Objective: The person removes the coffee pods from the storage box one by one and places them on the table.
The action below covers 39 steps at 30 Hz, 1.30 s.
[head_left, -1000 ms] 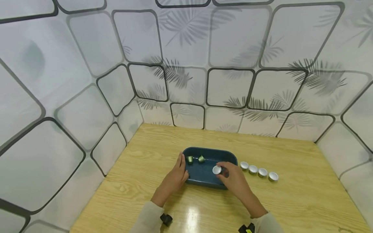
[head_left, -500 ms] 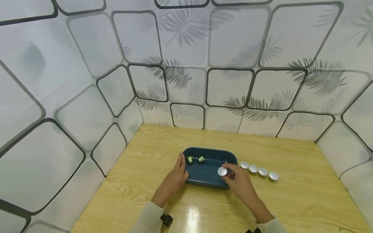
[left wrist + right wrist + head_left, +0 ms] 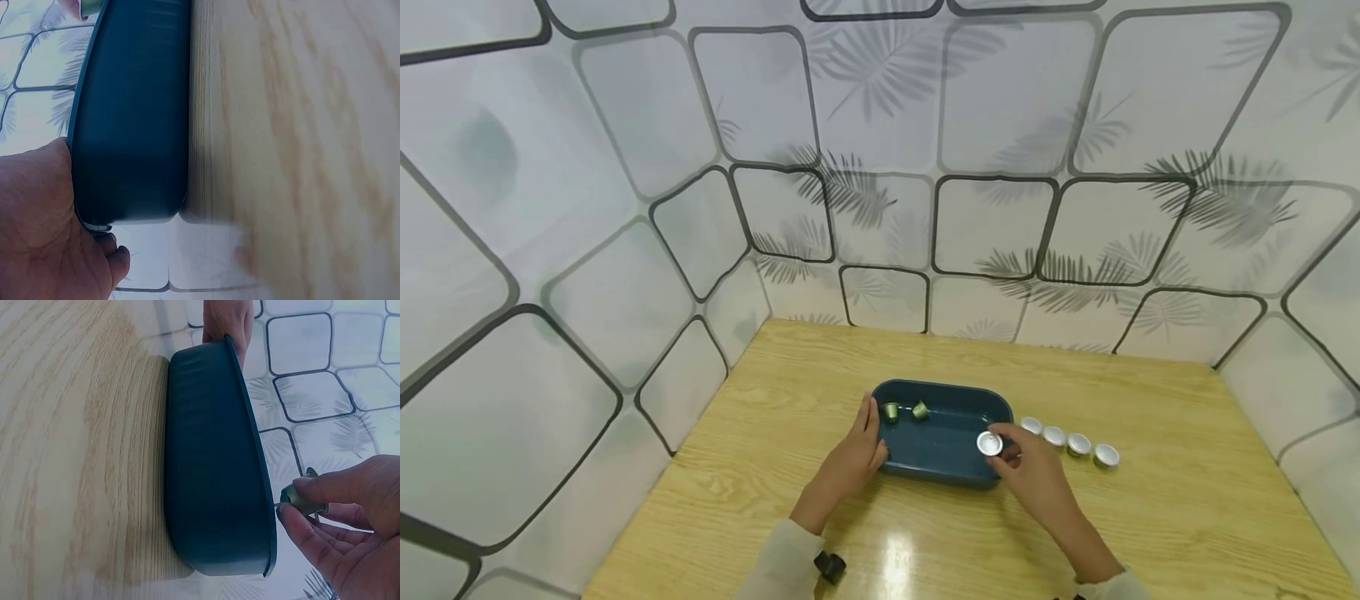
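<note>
Pinching capsule (image 3: 989, 443) in right hand (image 3: 1037, 473), above right end of tray (image 3: 928, 446), lying lengthwise left to right; gripping opposite end with left hand (image 3: 850, 457).

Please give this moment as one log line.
left hand: touching blue tray at left end | right hand: pinching capsule above tray | in tray: two green capsules | on table: row of four capsules

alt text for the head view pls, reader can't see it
A right hand pinches a small round silver-faced capsule near the right end of a dark-blue rounded-rectangular tray, while the left hand holds its left end. Two small green capsules lie inside; four white-topped capsules line the yellowish wooden table to the right.
</note>
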Tool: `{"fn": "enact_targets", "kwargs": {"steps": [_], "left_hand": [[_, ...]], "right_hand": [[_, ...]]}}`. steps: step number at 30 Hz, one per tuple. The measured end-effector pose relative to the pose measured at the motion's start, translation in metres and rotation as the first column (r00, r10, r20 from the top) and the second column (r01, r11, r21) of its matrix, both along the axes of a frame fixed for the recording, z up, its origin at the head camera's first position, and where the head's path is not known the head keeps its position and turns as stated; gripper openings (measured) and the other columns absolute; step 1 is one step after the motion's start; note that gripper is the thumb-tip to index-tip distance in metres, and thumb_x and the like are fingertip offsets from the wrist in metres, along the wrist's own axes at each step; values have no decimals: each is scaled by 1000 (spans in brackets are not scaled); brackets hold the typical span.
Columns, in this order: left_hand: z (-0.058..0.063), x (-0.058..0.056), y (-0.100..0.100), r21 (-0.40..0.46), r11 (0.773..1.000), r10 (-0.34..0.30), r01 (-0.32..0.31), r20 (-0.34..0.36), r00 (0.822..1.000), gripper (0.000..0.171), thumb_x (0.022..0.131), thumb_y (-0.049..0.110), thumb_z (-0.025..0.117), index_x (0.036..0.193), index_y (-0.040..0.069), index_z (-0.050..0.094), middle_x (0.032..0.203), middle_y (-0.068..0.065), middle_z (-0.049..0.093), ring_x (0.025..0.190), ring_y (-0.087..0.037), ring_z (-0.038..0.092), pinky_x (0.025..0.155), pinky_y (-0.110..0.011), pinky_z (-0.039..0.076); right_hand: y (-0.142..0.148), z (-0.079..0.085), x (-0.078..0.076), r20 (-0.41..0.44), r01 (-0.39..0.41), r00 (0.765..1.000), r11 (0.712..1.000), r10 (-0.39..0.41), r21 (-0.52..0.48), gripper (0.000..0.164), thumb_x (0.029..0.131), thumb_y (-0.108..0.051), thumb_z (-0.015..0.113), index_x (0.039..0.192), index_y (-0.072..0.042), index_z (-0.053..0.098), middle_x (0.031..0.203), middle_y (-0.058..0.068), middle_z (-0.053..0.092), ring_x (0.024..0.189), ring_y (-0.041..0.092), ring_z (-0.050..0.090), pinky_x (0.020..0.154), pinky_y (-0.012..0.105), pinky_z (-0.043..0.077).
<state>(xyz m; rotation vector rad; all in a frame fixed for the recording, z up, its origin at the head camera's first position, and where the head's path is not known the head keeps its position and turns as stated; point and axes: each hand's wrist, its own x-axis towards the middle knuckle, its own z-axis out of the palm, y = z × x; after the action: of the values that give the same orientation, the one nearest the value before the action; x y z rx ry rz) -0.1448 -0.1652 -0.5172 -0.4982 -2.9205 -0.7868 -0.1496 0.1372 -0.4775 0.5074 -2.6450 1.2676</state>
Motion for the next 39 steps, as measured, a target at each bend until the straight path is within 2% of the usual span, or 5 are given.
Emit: {"fn": "enact_targets", "kwargs": {"steps": [8,15,22,30,39], "left_hand": [[-2,-1,-1,-11,1000,-7,7,-9,1000,67,107,13,45,156,-16,10,165,-30,-1,143,-37,39,83,-35,53],[1,-1,0,-9,1000,-11,11,-12,1000,68,106,13,46,156,-16,9,165,-30,-2,144,-38,36,91,-38,52],[-1,-1,0,-14,1000,0,0,5,1000,68,108,15,45,157,-14,8,166,-27,-3,141,-35,43,83,-35,53],[-3,-2,0,-10,1000,5,-5,1,1000,68,108,16,45,157,-13,8,166,-27,-3,143,-36,39,90,-39,52],[1,0,0,-15,1000,2,-1,5,1000,67,108,16,44,157,-13,8,166,-27,-4,140,-36,44,78,-33,53]], "right_hand": [[6,-1,1,-55,12,998,1000,-13,-21,43,75,10,84,115,2,71,93,10,74,74,17,70,63,23,56],[14,-1,3,-34,36,999,999,-36,-3,41,78,9,82,116,6,69,101,20,73,78,25,74,65,26,58],[22,-2,5,-51,51,997,999,-51,-4,43,79,9,81,119,7,68,106,22,71,81,29,74,66,27,59],[31,3,9,-49,67,996,998,-68,-9,42,79,10,81,119,10,66,109,28,70,80,30,75,64,27,59],[43,3,8,-17,87,996,996,-87,27,38,81,9,79,116,11,64,105,32,69,77,32,75,60,27,58]]}}
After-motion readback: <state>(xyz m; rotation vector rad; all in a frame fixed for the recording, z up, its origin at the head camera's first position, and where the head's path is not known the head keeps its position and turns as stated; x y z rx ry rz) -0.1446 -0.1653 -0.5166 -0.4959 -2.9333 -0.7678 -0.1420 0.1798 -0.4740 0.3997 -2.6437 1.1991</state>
